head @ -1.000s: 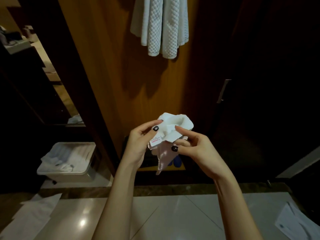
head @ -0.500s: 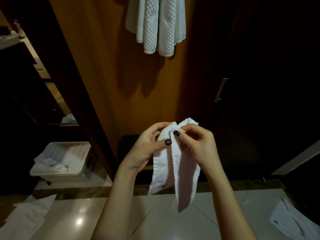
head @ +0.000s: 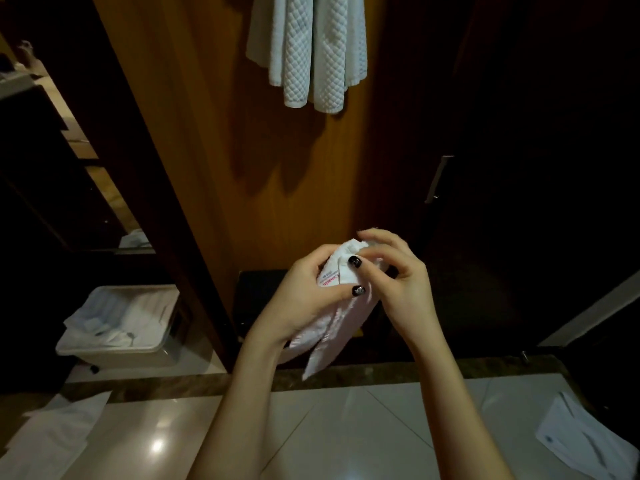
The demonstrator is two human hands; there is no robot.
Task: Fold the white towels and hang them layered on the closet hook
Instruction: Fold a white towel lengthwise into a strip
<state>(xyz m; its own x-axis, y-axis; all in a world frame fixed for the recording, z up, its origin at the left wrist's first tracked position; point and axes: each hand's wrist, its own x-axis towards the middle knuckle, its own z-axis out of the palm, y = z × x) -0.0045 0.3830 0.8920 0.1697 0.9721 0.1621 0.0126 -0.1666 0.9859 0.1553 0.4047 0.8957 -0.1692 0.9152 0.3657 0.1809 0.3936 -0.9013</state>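
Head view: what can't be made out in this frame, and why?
The closet hook: cut off by the top edge; only the hanging quilted towels show.
The small white towel: its folds are hidden under the left hand and right hand, which grip it.
The towel label: print too small and blurred to read.
The bin: contents too dim to identify.

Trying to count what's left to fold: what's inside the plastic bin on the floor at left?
The plastic bin holds crumpled white cloths, piled about to its rim. How many pieces there are, and anything lying under the top layer, is covered and cannot be seen.
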